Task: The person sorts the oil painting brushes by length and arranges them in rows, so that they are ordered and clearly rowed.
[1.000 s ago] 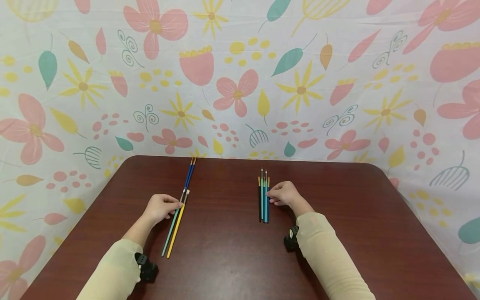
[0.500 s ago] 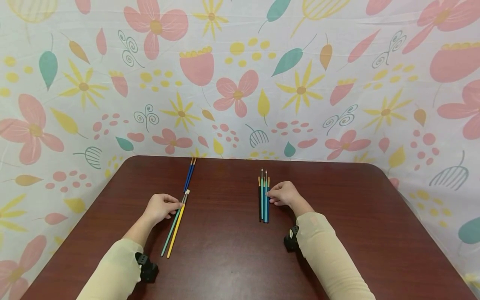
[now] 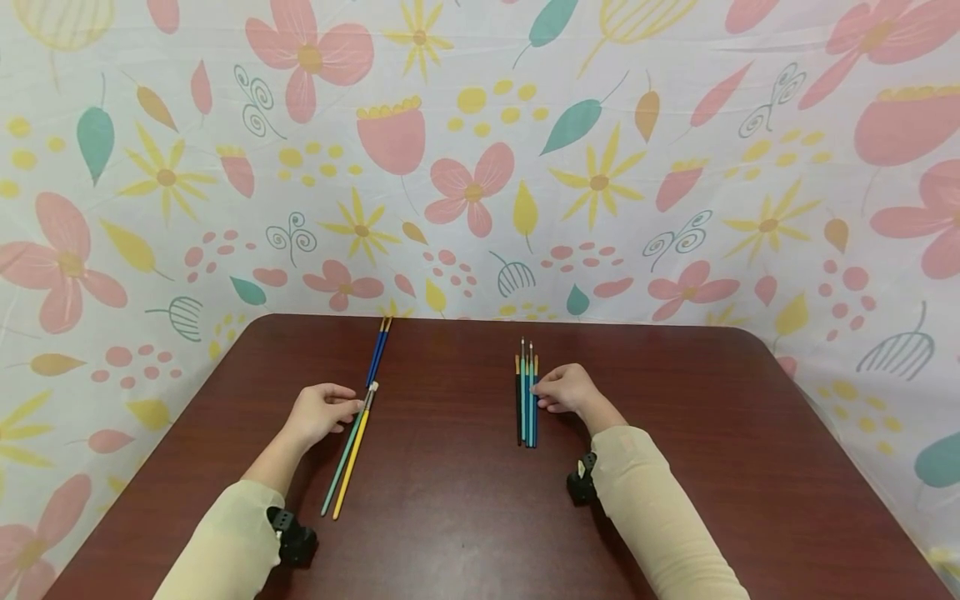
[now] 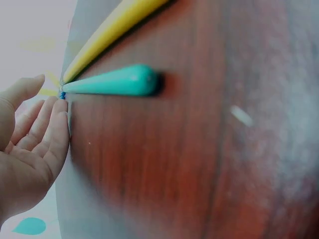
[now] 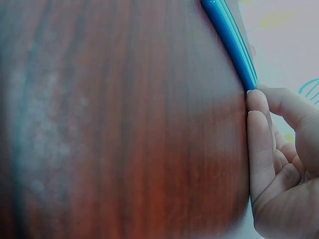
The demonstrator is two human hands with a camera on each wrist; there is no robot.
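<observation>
My left hand [image 3: 324,412] has its fingertips right at the upper part of a green paintbrush [image 3: 339,475]. In the left wrist view, its thumb stands apart from the loosely bent fingers. Close along the green brush lies a yellow paintbrush [image 3: 350,468]; their bristle ends lie together. Two dark blue paintbrushes [image 3: 378,353] extend beyond them to the table's far edge. My right hand [image 3: 568,388] pinches the outer blue paintbrush [image 3: 536,427] of a side-by-side group, thumb and forefinger at its upper half. That group also has a black paintbrush [image 3: 518,410] and light blue ones [image 3: 523,408].
All the brushes lie on a dark reddish-brown wooden table [image 3: 450,517]. A floral cloth [image 3: 480,150] hangs behind its far edge. Black wrist cameras [image 3: 294,537] sit under both sleeves.
My left fingertips have drawn slightly left from the brushes, and the green brush's lower end has shifted slightly left. My right hand stays in place. The head view has tilted slightly.
</observation>
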